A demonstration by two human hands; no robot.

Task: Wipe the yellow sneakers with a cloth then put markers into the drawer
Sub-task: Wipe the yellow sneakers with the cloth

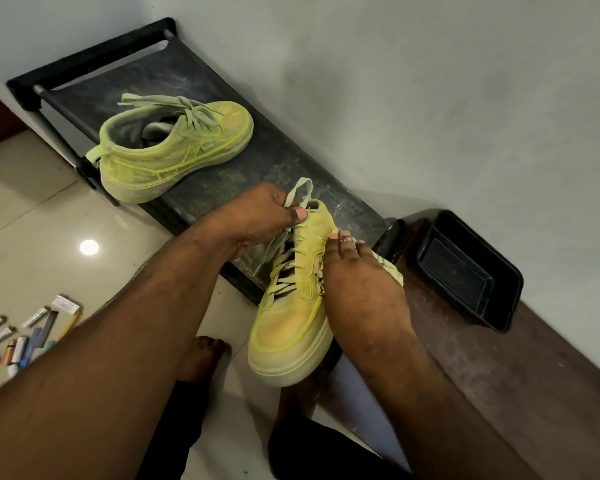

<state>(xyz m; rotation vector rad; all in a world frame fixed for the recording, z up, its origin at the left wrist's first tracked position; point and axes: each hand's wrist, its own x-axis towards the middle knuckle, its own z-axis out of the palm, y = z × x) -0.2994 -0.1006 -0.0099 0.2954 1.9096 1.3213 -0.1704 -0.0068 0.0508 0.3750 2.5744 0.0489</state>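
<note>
1. The left hand (257,216) is gripping one yellow sneaker (291,313) at its collar, thumb curled over the tongue and laces, holding it in the air with the toe pointing down toward the person.
2. The right hand (357,282) is lying along the sneaker's outer side with fingers fairly straight, pressing a pale patterned cloth (392,271) against it – only the cloth's edge is showing past the hand, so how it is folded is hard to say.
3. The second yellow sneaker (174,147) is sitting upright on the dusty black shoe rack (243,174), well apart from the held one, its laces loose.
4. The markers (28,337) are lying scattered on the tiled floor (42,220) at the lower left, near the left forearm.
5. A black plastic tray (471,268) – possibly the drawer – is resting on the dark wooden tabletop (499,386) beside the rack, against the wall.
6. Bare feet (205,355) are standing on the floor beneath the held sneaker.
</note>
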